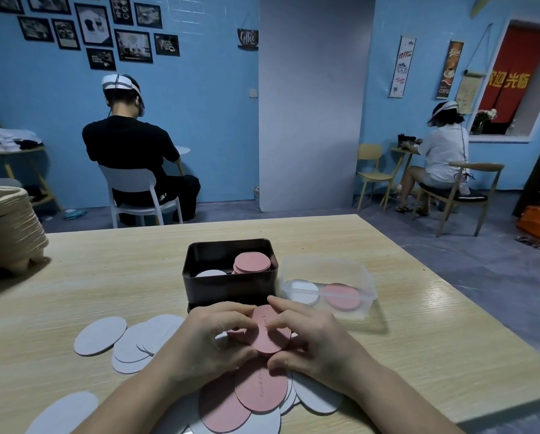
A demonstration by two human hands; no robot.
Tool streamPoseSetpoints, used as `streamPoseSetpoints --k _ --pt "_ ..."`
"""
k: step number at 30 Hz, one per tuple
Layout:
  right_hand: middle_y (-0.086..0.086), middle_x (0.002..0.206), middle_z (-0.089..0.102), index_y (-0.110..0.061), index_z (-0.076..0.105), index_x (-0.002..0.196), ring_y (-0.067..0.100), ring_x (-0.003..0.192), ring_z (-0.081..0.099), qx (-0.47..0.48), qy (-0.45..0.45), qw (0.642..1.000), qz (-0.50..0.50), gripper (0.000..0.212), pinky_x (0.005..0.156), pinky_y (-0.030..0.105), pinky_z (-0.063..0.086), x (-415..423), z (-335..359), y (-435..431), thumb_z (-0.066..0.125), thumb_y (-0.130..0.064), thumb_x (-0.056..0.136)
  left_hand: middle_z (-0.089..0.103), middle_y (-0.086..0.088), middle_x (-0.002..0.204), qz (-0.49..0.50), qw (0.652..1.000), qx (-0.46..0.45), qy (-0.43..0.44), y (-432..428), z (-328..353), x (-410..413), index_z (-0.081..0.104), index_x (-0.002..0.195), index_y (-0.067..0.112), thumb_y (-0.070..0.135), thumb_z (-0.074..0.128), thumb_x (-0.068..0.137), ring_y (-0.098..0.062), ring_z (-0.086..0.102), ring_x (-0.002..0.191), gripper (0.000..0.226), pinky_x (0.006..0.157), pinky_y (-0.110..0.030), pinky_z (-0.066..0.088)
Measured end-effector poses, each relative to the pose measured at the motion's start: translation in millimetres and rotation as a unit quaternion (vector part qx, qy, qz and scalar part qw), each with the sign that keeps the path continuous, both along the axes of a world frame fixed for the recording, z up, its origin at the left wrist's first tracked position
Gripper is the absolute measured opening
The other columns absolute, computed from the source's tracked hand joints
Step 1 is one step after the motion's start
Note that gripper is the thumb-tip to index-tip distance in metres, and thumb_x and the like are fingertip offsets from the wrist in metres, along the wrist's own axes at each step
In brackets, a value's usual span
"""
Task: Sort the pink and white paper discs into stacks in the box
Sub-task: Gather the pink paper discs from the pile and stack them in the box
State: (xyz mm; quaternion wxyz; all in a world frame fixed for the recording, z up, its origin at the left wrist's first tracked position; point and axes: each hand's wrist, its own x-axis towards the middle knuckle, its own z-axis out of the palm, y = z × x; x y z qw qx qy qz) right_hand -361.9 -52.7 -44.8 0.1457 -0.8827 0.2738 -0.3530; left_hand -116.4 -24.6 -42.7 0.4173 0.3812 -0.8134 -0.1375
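Pink disc (267, 335), pinched between our left hand (206, 343) and right hand (312, 336), possibly several together; box (228, 289) straight ahead, just beyond both; its pink stack (252, 262) sits rightward, nearer the right hand.

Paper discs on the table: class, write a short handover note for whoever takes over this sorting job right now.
Hands: left hand and right hand together hold the held pink discs by the edges, just in front of the black box.
Done: a pink stack and a lower white stack sit side by side in the box.
Beside it: the clear tub shows one white and one pink disc.
Left to do: place the held discs on the pink stack, then sort the loose white discs and the mixed heap under the wrists.
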Motion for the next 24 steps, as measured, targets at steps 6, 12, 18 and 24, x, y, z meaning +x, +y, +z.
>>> streamPoseSetpoints --k 6,12,18,24 --pt "0.006 0.140 0.063 -0.021 0.071 0.096 -0.010 0.138 0.044 -0.008 0.011 1.000 -0.005 0.025 0.091 0.016 0.049 -1 3 6 0.080 -0.041 0.085 0.072 0.008 0.117 0.000 1.000 -0.009 -0.014 -3 -4 1 0.077 0.096 0.024 0.023 0.088 0.079 -0.004 0.070 0.107 0.020 0.080 -0.021 0.058" --pt "-0.007 0.138 0.061 -0.024 0.072 0.090 -0.011 0.080 0.062 0.027 0.015 0.999 -0.037 0.022 0.070 0.008 0.047 -2 1 8 0.078 -0.045 0.086 0.071 0.016 0.118 0.017 0.999 -0.007 -0.030 -2 0 8 0.073 0.100 0.028 0.040 0.083 0.082 0.001 0.066 0.113 0.024 0.087 -0.018 0.054" --pt "-0.018 0.134 0.060 -0.029 0.071 0.093 -0.019 0.116 0.048 0.033 -0.004 0.995 -0.096 0.034 0.085 0.005 0.042 -11 0 8 0.077 -0.060 0.079 0.063 0.021 0.097 0.139 0.980 -0.039 -0.140 -6 -3 16 0.062 0.091 0.032 0.058 0.058 0.088 -0.001 0.057 0.095 0.026 0.081 -0.029 0.050" --pt "-0.019 0.126 0.063 -0.028 0.068 0.085 -0.015 0.102 0.051 0.014 0.020 0.994 -0.104 0.034 0.083 0.005 0.040 -10 0 10 0.078 -0.060 0.079 0.057 0.018 0.079 0.182 0.962 -0.034 -0.199 -5 -3 9 0.062 0.085 0.032 0.076 0.059 0.078 -0.006 0.051 0.081 0.045 0.072 -0.029 0.047"
